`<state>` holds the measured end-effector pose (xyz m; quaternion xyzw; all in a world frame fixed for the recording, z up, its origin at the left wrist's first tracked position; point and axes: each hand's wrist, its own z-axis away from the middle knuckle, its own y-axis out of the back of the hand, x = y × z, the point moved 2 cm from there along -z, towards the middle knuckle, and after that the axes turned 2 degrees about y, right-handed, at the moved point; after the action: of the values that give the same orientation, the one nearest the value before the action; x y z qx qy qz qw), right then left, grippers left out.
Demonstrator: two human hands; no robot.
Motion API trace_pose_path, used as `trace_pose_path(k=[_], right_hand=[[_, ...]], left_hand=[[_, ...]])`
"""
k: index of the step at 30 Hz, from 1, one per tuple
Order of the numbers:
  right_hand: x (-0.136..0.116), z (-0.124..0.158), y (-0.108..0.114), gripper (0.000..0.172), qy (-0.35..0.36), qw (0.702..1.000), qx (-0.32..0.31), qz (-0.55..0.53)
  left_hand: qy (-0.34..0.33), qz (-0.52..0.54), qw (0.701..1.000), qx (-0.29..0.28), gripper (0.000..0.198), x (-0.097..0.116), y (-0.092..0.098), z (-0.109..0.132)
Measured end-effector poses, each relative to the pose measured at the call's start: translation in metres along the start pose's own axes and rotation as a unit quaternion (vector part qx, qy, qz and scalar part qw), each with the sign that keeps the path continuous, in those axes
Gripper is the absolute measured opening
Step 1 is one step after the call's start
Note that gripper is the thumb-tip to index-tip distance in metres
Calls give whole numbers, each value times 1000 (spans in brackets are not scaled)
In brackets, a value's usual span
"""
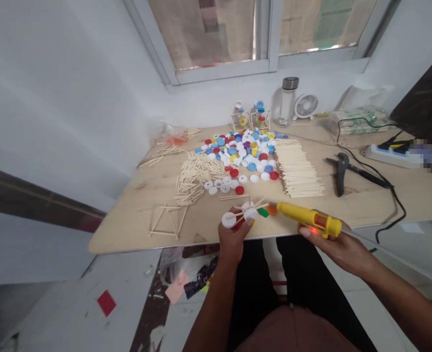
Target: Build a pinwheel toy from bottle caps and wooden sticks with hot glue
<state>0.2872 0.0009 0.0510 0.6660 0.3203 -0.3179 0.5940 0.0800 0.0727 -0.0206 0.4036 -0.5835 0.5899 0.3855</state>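
My left hand (233, 233) grips a small assembly of white plastic bottle caps (229, 220) and wooden craft sticks (254, 206) just above the table's front edge. A red cap (238, 224) shows partly behind my fingers. My right hand (335, 242) holds a yellow hot glue gun (308, 218) with a lit red indicator, its nozzle pointing left towards the assembly. A glue stick or cord trails from its rear. A green cap (262, 212) and an orange cap (272, 209) lie between the nozzle and the assembly.
The plywood table (157, 195) carries a heap of coloured caps (241, 151), loose sticks (195, 178) and a neat stick stack (296, 168). Small stick-and-cap models (250, 117), a black glue gun (342, 171), a bottle, a fan and a power strip stand beyond.
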Motion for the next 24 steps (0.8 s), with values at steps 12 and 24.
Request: trace_pose_path(k=[12, 24], right_hand=[[9, -3, -10, 44, -40, 996, 10, 74], [11, -5, -10, 43, -42, 997, 17, 70]], left_hand=[[-12, -21, 999, -25, 34, -7, 4, -1], [-5, -29, 999, -14, 34, -3, 2, 0]])
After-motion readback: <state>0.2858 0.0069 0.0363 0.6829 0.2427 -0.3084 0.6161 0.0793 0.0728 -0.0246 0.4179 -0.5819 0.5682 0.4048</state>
